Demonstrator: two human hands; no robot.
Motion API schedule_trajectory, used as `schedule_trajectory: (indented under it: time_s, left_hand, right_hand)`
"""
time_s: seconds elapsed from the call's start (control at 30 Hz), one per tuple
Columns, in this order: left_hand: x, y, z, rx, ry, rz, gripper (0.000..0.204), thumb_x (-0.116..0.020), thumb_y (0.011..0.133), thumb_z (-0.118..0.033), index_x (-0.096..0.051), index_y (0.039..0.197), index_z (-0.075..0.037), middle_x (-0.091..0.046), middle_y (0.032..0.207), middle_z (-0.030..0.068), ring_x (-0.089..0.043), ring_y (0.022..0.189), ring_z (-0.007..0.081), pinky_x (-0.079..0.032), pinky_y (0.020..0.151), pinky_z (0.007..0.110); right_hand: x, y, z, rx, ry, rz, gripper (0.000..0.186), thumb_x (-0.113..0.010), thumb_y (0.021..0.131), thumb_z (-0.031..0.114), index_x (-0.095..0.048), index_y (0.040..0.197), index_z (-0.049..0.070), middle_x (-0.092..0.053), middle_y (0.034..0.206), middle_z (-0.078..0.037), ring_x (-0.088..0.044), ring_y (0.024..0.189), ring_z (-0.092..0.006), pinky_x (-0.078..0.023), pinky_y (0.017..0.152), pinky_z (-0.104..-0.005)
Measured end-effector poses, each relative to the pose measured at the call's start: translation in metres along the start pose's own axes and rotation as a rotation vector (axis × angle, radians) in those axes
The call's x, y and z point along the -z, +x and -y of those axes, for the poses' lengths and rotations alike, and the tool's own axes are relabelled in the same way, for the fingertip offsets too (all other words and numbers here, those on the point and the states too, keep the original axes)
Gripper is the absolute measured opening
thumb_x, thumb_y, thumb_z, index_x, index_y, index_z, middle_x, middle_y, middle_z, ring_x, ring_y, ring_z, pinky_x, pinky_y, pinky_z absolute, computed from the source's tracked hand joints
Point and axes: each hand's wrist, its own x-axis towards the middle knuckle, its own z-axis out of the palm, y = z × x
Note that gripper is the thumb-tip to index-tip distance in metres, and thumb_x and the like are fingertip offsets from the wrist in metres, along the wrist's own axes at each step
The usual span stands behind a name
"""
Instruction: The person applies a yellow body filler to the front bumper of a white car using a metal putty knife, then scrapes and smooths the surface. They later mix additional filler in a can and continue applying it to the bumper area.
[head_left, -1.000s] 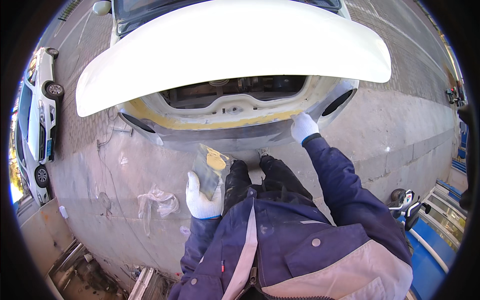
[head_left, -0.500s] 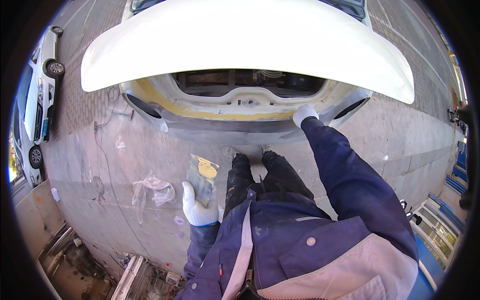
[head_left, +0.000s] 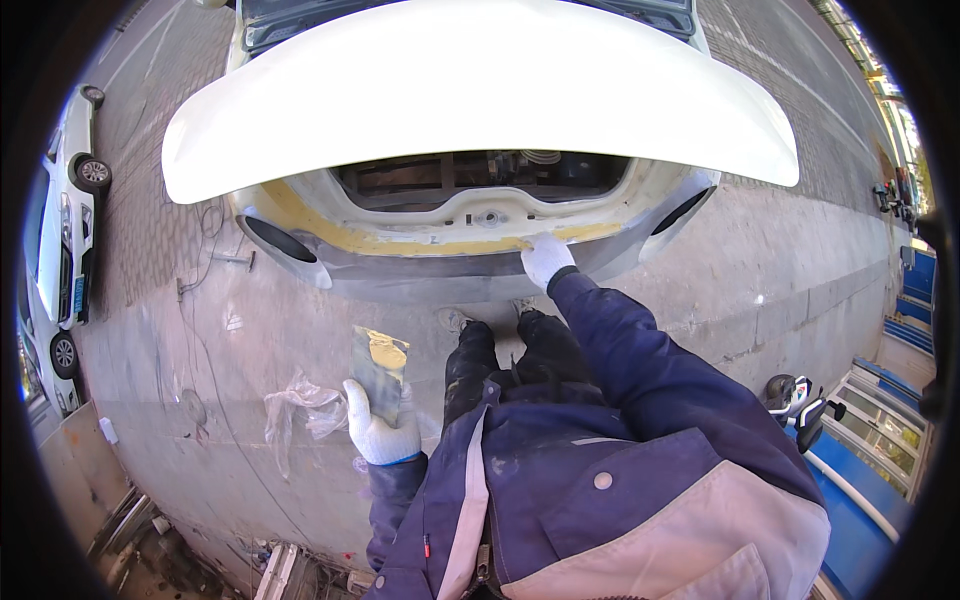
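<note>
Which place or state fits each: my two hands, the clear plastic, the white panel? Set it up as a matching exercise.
1. Left hand
2. Right hand
3. Clear plastic
4. White panel

A. Crumpled on the ground
B. Raised over the dark opening
C. Holding a gray board
D. At the yellow strip

Pairs: 1-C, 2-D, 3-A, 4-B

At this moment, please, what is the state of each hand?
Left hand: closed, holding a flat grey board with yellow paste on it.
Right hand: at the yellow band; whether it is closed or holding anything cannot be told.
</note>
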Motion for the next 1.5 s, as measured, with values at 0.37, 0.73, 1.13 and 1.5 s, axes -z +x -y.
schedule_trajectory:
  time_s: [0.37,0.73,1.13,1.5]
  left_hand:
    - [0.018,-0.002,-0.005,-0.241,0.401,0.153,0.086,-0.078,0.093,0.012,-0.038,0.168,-0.001,-0.061,0.143,0.0179,-0.068,0.122,0.0261,-0.059,0.104,0.039]
    - [0.024,-0.001,-0.025,0.042,0.011,0.147,0.047,-0.064,0.113,-0.01,-0.05,0.156,0.003,-0.064,0.14,0.0164,-0.066,0.125,0.0221,-0.058,0.106,0.037]
    - [0.006,0.006,-0.027,0.458,-0.763,0.134,0.043,-0.058,0.117,-0.025,-0.056,0.151,0.002,-0.067,0.137,0.0119,-0.068,0.119,0.0202,-0.061,0.094,0.036]
    - [-0.018,-0.061,-0.084,0.257,-0.887,0.06,0.053,-0.053,0.118,-0.042,-0.058,0.15,0.0,-0.071,0.142,0.0147,-0.072,0.125,0.0271,-0.058,0.104,0.042]
  right_hand:
    - [0.103,-0.013,-0.122,-0.419,-0.403,-0.17,0.032,-0.061,0.099,0.017,-0.082,0.122,0.011,-0.079,0.117,-0.021,-0.077,0.11,-0.0412,-0.063,0.096,-0.0512]
    - [0.01,-0.019,-0.011,-0.279,-0.314,-0.122,0.032,-0.057,0.106,0.022,-0.078,0.123,0.004,-0.075,0.116,-0.023,-0.075,0.111,-0.0424,-0.062,0.096,-0.0529]
    - [0.097,-0.123,0.157,0.073,0.692,0.061,0.046,-0.062,0.106,0.024,-0.068,0.146,0.002,-0.073,0.137,-0.025,-0.07,0.124,-0.0385,-0.051,0.111,-0.0399]
    - [0.196,-0.214,0.252,0.791,0.692,0.208,0.05,-0.058,0.105,0.004,-0.06,0.155,0.0,-0.072,0.135,-0.018,-0.069,0.121,-0.0257,-0.051,0.108,-0.0334]
